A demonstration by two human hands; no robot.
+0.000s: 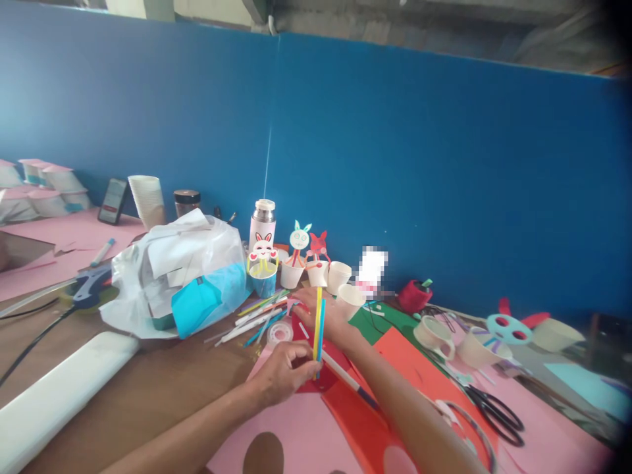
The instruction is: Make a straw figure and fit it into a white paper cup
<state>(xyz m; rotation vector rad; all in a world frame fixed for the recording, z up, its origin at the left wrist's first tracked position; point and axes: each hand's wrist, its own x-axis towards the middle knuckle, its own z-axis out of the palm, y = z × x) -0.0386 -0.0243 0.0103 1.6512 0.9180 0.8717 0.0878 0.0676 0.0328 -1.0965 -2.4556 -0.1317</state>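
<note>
My left hand [286, 372] pinches a yellow straw [316, 329] and a blue straw [322, 332], held upright side by side over the red and pink paper. My right hand [312, 315] reaches past them, above the far side of a roll of clear tape [280, 332]. Its fingers are blurred and partly hidden, so what they grip, if anything, does not show. Left of it lies a pile of straws and pens [257, 318]. Just beyond stand paper cups with animal-face figures, among them a white rabbit face [299, 238] and a red one [318, 245].
A plastic bag [197, 263] of paper scraps fills the left middle. Black-handled scissors [496, 415] lie on the right, near a mug [434, 337]. Orange paper [415, 375] and pink paper [276, 421] cover the front. A blue partition [419, 151] rises behind.
</note>
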